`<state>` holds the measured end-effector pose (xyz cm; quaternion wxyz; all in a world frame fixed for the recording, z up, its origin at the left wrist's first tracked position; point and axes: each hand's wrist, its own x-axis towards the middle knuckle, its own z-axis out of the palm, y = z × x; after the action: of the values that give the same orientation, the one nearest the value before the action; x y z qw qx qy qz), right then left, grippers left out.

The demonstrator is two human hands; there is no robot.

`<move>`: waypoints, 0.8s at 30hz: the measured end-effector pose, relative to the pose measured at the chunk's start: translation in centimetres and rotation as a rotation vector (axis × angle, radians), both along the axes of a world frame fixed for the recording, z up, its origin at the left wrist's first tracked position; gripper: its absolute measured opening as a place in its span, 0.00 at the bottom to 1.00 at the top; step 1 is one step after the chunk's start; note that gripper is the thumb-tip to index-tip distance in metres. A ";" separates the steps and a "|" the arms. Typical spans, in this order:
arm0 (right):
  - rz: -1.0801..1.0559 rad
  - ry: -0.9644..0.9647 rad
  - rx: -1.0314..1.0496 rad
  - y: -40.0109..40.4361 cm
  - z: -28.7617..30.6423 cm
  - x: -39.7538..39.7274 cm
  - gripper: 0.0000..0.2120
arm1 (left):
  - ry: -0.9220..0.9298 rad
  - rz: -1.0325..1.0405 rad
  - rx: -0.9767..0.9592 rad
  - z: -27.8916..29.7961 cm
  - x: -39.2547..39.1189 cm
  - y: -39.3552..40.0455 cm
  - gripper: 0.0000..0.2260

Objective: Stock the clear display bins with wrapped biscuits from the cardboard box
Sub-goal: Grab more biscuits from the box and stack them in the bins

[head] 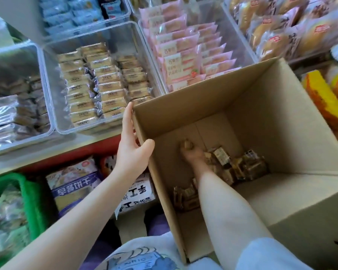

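Right hand (189,152): I've got it deep in the cardboard box (281,121), fingers curled around a wrapped biscuit (187,143).
Left hand (134,141): grips the box's 9 o'clock wall.
Remaining biscuits (248,166): on the box floor.
Clear display bin (103,84): 11 o'clock, nearly full.
Risk: the box may tip if my steadying grip slackens.

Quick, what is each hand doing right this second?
Left hand: grips the rim of the cardboard box, thumb inside.
Right hand: down at the box bottom, fingers curled round a wrapped biscuit.
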<state>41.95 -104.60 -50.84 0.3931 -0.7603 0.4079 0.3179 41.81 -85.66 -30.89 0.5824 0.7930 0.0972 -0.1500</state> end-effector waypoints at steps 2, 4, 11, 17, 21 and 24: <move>-0.323 -0.068 0.279 -0.3 2.3 1.1 0.29 | 0.005 0.002 -0.008 0.2 0.1 0.1 0.42; -0.561 -0.185 0.492 -0.6 5.5 1.8 0.21 | -0.003 -0.011 -0.023 0.2 0.0 0.3 0.42; -0.488 -0.415 0.954 2.3 21.5 -0.3 0.25 | 0.043 -0.057 -0.028 2.7 0.0 2.7 0.37; -0.123 -0.519 0.934 12.2 28.0 -0.8 0.25 | -0.089 -0.046 -0.387 9.2 0.2 10.8 0.23; 0.042 -0.497 0.823 21.3 28.0 1.9 0.31 | -0.060 0.130 -0.360 10.0 0.7 20.2 0.17; 0.297 -0.572 0.588 29.5 28.1 3.0 0.19 | -0.054 0.290 -0.305 9.2 1.0 29.5 0.15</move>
<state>45.00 -75.11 -22.75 0.6400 -0.7239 0.0611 0.2501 42.77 -56.19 -21.73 0.7135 0.6772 0.1706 -0.0563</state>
